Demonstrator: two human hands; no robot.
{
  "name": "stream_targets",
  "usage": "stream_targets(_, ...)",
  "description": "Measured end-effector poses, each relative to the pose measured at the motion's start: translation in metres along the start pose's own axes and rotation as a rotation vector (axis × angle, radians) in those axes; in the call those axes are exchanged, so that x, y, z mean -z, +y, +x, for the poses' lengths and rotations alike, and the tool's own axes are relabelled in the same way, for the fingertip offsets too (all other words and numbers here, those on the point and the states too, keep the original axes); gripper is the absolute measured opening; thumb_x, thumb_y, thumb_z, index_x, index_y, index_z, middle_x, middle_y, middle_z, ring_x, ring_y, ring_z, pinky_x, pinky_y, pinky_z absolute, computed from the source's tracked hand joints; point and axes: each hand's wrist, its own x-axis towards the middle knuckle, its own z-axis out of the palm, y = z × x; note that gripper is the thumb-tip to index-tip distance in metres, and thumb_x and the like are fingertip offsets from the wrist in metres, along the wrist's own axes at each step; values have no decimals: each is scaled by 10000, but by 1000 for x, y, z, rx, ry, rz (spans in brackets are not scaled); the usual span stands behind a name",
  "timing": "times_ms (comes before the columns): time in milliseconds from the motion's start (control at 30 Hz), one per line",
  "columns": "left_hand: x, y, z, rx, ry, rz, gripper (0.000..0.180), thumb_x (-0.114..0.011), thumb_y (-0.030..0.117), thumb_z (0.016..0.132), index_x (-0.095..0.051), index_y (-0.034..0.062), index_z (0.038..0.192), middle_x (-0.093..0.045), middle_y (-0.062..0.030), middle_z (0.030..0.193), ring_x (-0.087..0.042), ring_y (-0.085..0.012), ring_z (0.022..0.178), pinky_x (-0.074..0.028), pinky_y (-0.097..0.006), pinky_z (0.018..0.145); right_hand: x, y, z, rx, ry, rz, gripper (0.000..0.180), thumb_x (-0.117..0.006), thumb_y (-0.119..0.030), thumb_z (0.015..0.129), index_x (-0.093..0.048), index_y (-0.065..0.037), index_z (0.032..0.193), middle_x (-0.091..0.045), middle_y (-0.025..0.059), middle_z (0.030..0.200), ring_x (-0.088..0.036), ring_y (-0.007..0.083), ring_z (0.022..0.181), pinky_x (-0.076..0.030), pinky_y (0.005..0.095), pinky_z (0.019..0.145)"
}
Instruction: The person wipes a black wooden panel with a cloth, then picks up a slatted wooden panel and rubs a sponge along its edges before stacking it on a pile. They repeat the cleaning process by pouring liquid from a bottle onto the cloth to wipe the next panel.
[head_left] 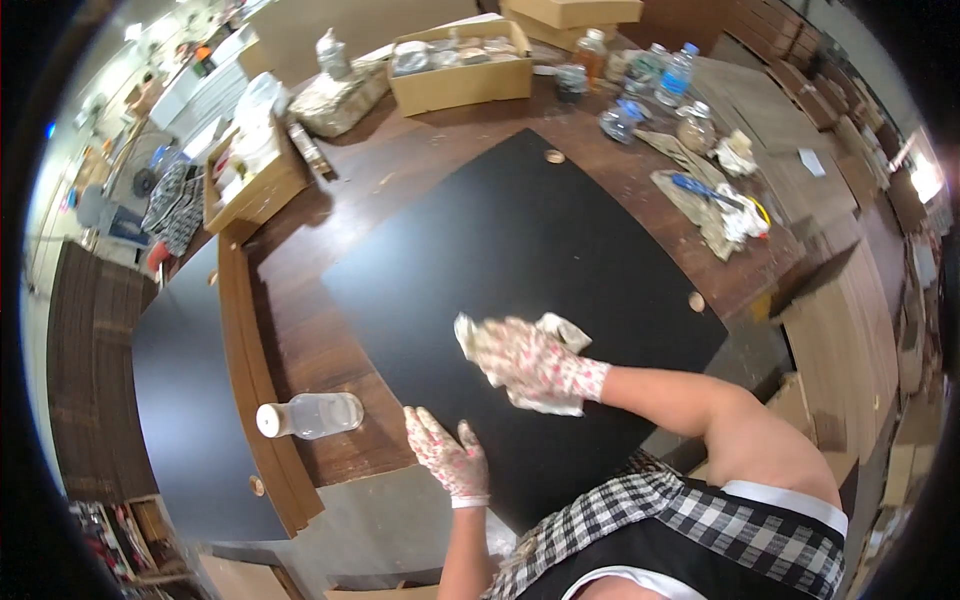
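Note:
A black flat panel (500, 230) with small round holes near its corners lies on the brown worktable (350, 200). My right hand (525, 355), in a white glove with a red pattern, presses a white cloth (565, 332) onto the panel's surface. The hand is slightly blurred, and the cloth sticks out around it. My left hand (450, 458), gloved alike, rests with fingers stretched out at the panel's near left edge. Left of it a clear bottle with a white cap (322, 415) lies on its side on the table.
More black panels (190, 400) are stacked at the left. Cardboard boxes (462, 88) holding supplies stand at the back and back left. Several bottles (676, 75) cluster at the back right, near a blue-handled tool (705, 190) on a rag. Brown boards (840, 330) stand at the right.

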Motion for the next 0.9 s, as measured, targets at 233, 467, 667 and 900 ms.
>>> stream_targets(233,-6,9,-3,-38,-1,-53,610,-556,169,859,-290,-49,1363,-253,-230,1440,-274,-369,1319,-231,-429,1083,51,136,-126,-642,211,-613,483,-484,-216,783,-461,-33,1230,-563,120,1008,-564,267,933,-467,396,793)
stream_targets(467,-10,-1,-1,-26,-5,52,559,-532,162,871,-321,-45,1345,-283,-234,1422,-312,-379,1294,-272,-423,1067,17,48,-17,-267,92,71,567,-465,-249,810,-397,-4,1317,-364,237,1384,-388,325,1269,-297,429,1051)
stream_targets(667,-7,6,-2,57,-8,152,527,-489,188,893,-331,-21,1350,-305,-210,1421,-332,-365,1287,-292,-427,1047,37,72,-44,24,116,193,561,-530,-202,781,-409,-26,1300,-501,188,1232,-503,315,1097,-388,425,936)
stream_targets(900,-10,17,0,68,-13,197,517,-472,185,896,-333,-12,1353,-313,-210,1418,-340,-369,1282,-289,-430,1048,35,287,60,-352,64,-72,623,-641,-277,710,-400,-52,1239,-530,143,1066,-544,260,991,-444,386,832)
